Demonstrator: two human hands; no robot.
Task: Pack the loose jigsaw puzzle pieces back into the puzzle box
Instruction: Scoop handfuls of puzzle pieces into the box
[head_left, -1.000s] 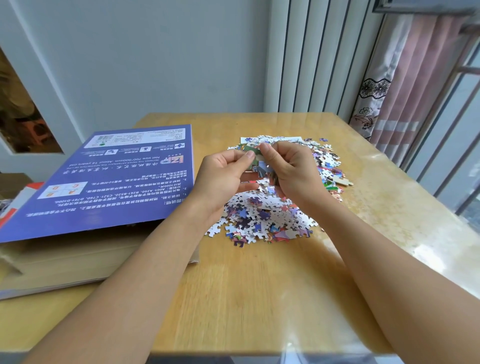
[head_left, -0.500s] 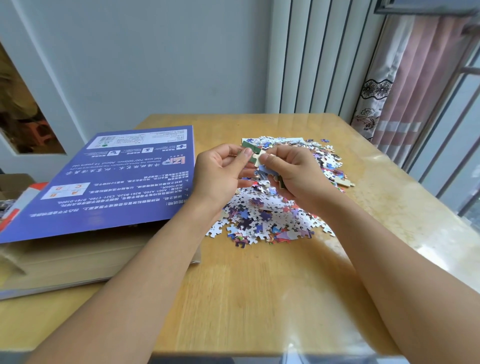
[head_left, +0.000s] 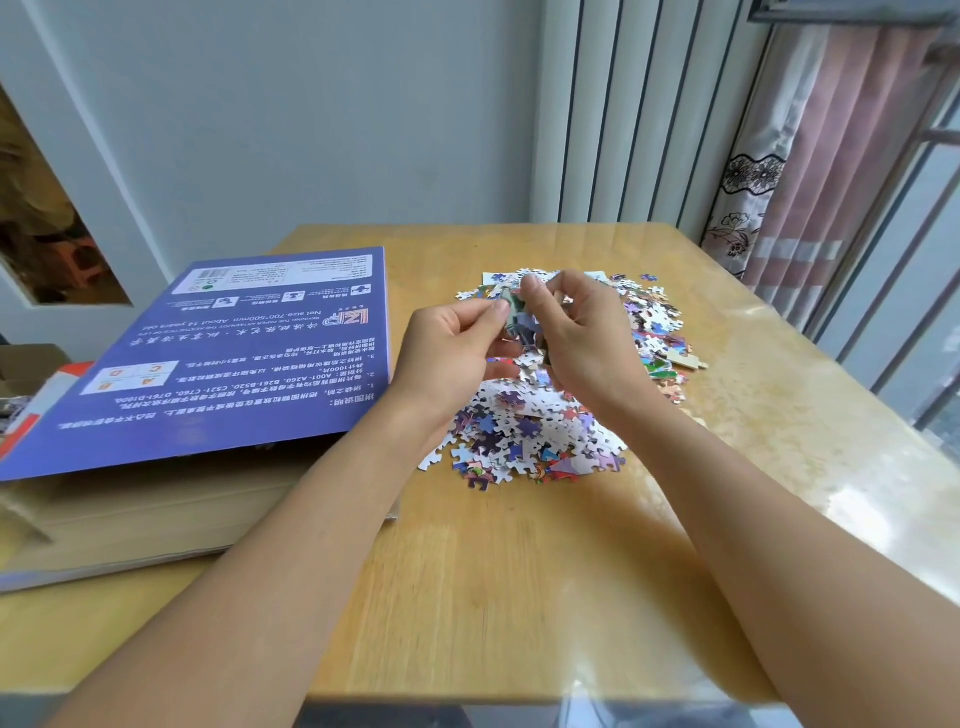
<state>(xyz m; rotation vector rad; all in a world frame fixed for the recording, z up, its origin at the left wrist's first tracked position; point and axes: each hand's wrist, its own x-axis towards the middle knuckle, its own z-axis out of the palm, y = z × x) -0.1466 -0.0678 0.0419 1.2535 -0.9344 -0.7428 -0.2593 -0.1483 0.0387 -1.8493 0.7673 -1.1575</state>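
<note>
Left hand (head_left: 457, 348): raised above the pile, thumb and forefinger pinching one side of a small clump of joined pieces (head_left: 519, 317).
Right hand (head_left: 582, 332): fingers curled, gripping the other side of the same clump, so both hands hold it between them.
Loose pieces (head_left: 540, 426): a spread heap on the table (head_left: 519, 571), many white backs up, others showing purple, blue and red print; the heap lies just right of the box.
Puzzle box (head_left: 156, 514): plain brown tray at the table's left edge, its inside hidden.
Box lid (head_left: 218, 358): purple, resting tilted over the tray, its printing upside down to the viewer.
Lid writing: "Net size:700*500mm About 14 years old"; codes "A001-A260, B261-B520, C521-C760, D761-D1000"; a small chart lettered A, B, C, D; a barcode label; Chinese lines too small to read.
Curtain (head_left: 810, 156): pink, with a floral border, far right.
</note>
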